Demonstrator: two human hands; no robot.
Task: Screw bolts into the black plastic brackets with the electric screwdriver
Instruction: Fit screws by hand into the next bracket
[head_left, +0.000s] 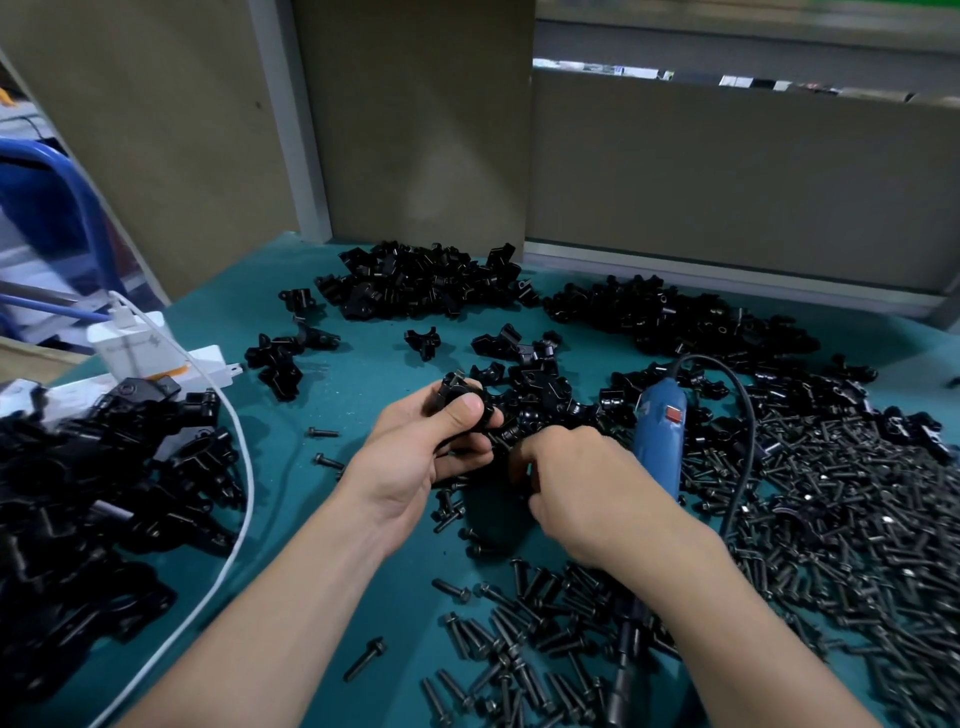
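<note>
Teal matte benchtop (363, 374); left hand (415, 467) grips glossy black bracket (456, 396), right hand (582, 488) curled, hold unclear.

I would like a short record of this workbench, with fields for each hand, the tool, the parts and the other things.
left hand: grips one black bracket, thumb on top
right hand: fingers curled beside that bracket; what they hold is hidden
electric screwdriver: blue, lies on the green table under the right forearm, in neither hand
bolts: loose heap at the right
spare brackets: heaps at the back and the left
other: white power strip with white cable
</note>
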